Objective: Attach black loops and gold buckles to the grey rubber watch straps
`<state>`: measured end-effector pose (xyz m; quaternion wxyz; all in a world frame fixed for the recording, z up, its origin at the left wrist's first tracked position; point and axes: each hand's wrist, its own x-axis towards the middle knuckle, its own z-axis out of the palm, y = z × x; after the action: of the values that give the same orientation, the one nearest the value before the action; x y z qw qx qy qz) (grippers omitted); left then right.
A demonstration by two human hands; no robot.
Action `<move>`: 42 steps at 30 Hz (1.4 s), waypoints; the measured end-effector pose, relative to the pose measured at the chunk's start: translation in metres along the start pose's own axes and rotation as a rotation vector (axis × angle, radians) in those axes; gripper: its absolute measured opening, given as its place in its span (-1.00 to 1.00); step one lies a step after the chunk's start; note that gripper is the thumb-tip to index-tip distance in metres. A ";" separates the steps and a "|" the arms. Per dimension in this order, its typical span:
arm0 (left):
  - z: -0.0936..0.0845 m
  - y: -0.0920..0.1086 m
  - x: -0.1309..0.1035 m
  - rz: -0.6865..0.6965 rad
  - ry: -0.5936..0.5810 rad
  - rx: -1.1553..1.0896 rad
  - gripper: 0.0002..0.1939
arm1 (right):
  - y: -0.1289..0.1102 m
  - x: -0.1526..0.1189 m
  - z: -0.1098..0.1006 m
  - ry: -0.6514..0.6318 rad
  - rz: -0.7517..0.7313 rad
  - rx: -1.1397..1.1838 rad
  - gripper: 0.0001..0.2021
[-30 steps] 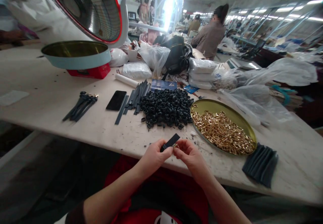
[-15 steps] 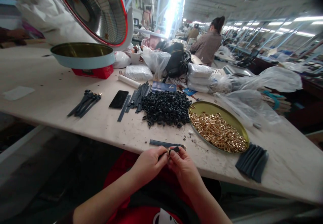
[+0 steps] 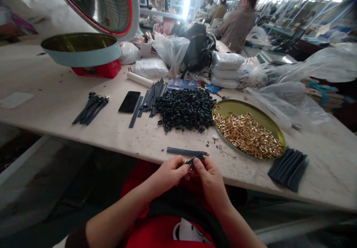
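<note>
My left hand [image 3: 174, 171] and my right hand [image 3: 208, 171] meet at the table's front edge. Between them is a dark strap [image 3: 194, 160] with a gold buckle; my right thumb presses on the strap, and my left fingers pinch at the buckle end. Just beyond the hands lies another dark strap [image 3: 182, 151] with a metal end. A heap of small black loops [image 3: 185, 110] sits further back. To its right, a round tray [image 3: 272, 123] holds many gold buckles [image 3: 248, 134]. Several dark strips [image 3: 288, 169] lie at the tray's right.
Loose strips [image 3: 153, 97], a phone [image 3: 129, 102] and a bundle of buckled straps [image 3: 91, 108] are left of the heap. A blue tin [image 3: 83, 56] rests on a red box [image 3: 97, 70] beside a heater [image 3: 103, 6]. Plastic bags and a black backpack [image 3: 196, 48] stand behind; a person [image 3: 237, 26] is beyond.
The strap between my hands has turned and more of its dark surface shows. My fingers have shifted slightly around it. The camera view has tilted down a little.
</note>
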<state>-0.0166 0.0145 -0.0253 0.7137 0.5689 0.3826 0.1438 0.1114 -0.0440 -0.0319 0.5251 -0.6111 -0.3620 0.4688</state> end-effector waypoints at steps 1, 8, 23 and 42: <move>0.001 0.000 0.001 -0.010 0.015 0.017 -0.75 | 0.001 0.000 -0.001 0.043 -0.091 -0.123 -0.81; 0.005 0.002 0.001 0.125 0.203 0.306 -0.80 | 0.009 0.001 -0.010 0.066 -0.245 -0.328 -0.91; -0.012 0.020 0.024 0.109 0.076 0.263 -0.77 | -0.012 0.098 -0.050 0.055 -0.220 -0.491 -0.66; -0.001 0.023 0.033 0.212 0.251 0.384 -0.69 | -0.020 0.059 -0.033 -0.034 0.018 0.096 -0.71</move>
<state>0.0100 0.0437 -0.0164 0.5204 0.7087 0.4266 0.2121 0.1616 0.0046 -0.0236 0.5432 -0.5803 -0.3424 0.5009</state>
